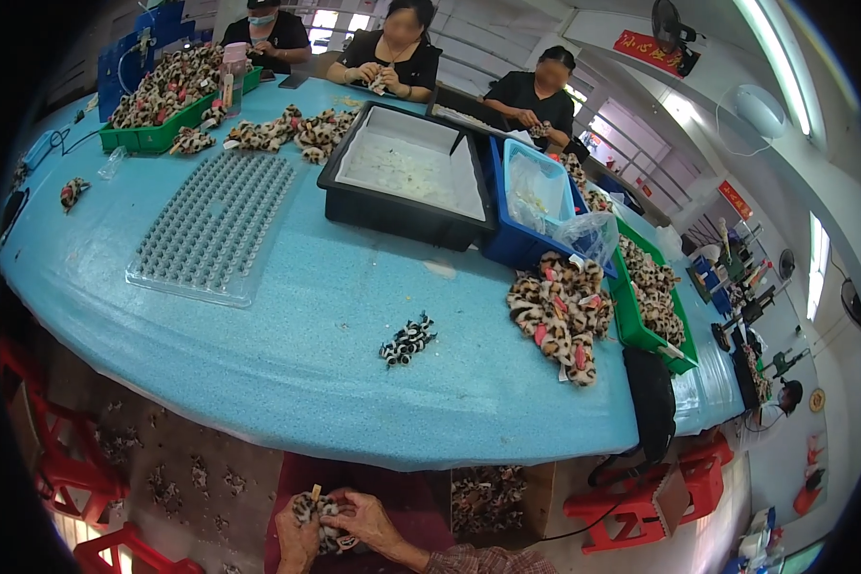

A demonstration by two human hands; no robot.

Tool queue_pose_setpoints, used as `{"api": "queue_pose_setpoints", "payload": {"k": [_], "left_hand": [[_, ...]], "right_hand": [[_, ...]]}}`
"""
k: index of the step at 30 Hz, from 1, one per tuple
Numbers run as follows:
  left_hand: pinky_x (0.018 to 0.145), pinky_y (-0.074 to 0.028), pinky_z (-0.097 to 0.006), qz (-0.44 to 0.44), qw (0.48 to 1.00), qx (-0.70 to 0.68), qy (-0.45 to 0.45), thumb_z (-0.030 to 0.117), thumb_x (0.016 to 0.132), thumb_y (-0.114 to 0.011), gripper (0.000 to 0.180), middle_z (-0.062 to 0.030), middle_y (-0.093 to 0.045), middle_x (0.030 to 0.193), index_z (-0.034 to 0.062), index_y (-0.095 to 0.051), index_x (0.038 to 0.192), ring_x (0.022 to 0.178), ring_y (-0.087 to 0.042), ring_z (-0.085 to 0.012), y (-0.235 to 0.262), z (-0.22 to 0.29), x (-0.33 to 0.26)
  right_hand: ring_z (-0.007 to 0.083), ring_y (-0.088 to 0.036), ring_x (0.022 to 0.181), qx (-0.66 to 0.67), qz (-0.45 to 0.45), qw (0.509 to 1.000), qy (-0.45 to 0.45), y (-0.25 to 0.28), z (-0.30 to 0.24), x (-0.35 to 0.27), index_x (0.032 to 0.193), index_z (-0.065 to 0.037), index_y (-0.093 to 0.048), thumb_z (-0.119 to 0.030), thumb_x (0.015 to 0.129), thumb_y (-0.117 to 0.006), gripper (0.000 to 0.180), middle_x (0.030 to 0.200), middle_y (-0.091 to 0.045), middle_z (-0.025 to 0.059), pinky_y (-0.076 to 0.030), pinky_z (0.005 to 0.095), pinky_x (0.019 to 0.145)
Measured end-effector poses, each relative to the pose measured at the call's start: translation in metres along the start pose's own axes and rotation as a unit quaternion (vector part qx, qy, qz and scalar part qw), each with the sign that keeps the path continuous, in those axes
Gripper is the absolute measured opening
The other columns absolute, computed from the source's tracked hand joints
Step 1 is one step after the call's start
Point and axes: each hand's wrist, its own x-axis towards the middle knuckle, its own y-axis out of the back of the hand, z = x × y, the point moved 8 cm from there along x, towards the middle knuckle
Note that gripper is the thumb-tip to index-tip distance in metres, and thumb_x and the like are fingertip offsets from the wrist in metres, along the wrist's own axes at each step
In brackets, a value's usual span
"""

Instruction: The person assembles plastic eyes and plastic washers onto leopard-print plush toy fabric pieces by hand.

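Below the table's near edge, my left hand point(298, 538) is closed around a small spotted plush piece point(306, 508) in cream, brown and black. My right hand point(371, 525) pinches the same plush from the other side, its fingertips pressed into the fur. A small tan tab sticks up from the plush. What lies under my fingers is hidden. On the table ahead sits a little heap of black-and-white pieces point(407, 342), too small to name. To its right lies a pile of spotted plush pieces point(562, 316) with pink patches.
A clear tray point(189, 287) of small dark parts lies on the blue table point(335, 402). Behind stand a black bin point(402, 228), a blue crate point(517, 251) and green crates of plush point(631, 325). Several people work across the table. Red stools point(631, 512) flank me.
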Motion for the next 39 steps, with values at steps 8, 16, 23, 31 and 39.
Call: {"api": "queue_pose_setpoints", "payload": {"k": [8,16,23,31,39], "left_hand": [[0.068,-0.049,-0.030,0.033,0.999,0.024,-0.029,0.000,0.073,-0.057,0.021,-0.0081,-0.066,0.079,-0.0018,-0.062,0.093,0.074,-0.062,-0.0149,0.012,-0.019,-0.011],[0.066,-0.046,-0.024,-0.050,0.991,-0.103,0.073,0.006,0.078,-0.064,0.020,-0.0033,-0.065,0.079,0.0003,-0.063,0.098,0.072,-0.057,-0.0077,-0.011,-0.016,0.019],[0.064,-0.050,-0.024,-0.110,0.971,-0.181,0.114,0.004,0.082,-0.065,0.017,-0.0023,-0.066,0.081,0.0009,-0.064,0.098,0.072,-0.059,-0.0075,-0.007,-0.010,0.003],[0.079,-0.052,-0.031,-0.288,0.832,-0.405,0.248,0.017,0.082,-0.067,0.037,-0.0084,-0.065,0.102,0.0033,-0.055,0.114,0.091,-0.063,-0.0188,-0.034,-0.007,-0.046],[0.092,-0.046,-0.037,-0.155,0.793,-0.462,0.365,0.016,0.086,-0.060,0.034,-0.0072,-0.060,0.110,0.0001,-0.054,0.115,0.101,-0.058,-0.0206,-0.026,-0.018,-0.053]], "right_hand": [[0.0083,-0.058,0.082,0.075,-0.022,0.995,0.060,-0.012,0.009,-0.004,0.106,0.003,-0.058,-0.010,0.080,-0.068,0.031,0.090,-0.064,0.0052,-0.049,0.0241,0.071],[0.0178,-0.062,0.086,0.238,-0.036,0.969,-0.064,0.028,-0.002,0.015,0.110,0.003,-0.054,-0.016,0.086,-0.062,0.032,0.101,-0.062,0.0125,-0.052,0.0285,0.077],[0.0084,-0.058,0.078,0.179,-0.011,0.983,-0.033,0.016,-0.007,0.009,0.096,0.002,-0.058,0.006,0.077,-0.064,0.020,0.085,-0.060,0.0038,-0.050,0.0225,0.072],[0.0066,-0.057,0.073,0.159,0.048,0.986,-0.002,0.026,-0.017,-0.004,0.087,0.002,-0.057,0.015,0.073,-0.057,0.019,0.080,-0.060,0.0015,-0.048,0.0200,0.067],[0.0077,-0.060,0.072,0.174,0.039,0.984,-0.032,0.022,0.000,-0.012,0.088,0.000,-0.055,0.018,0.069,-0.052,0.026,0.081,-0.062,0.0042,-0.049,0.0187,0.065]]}}
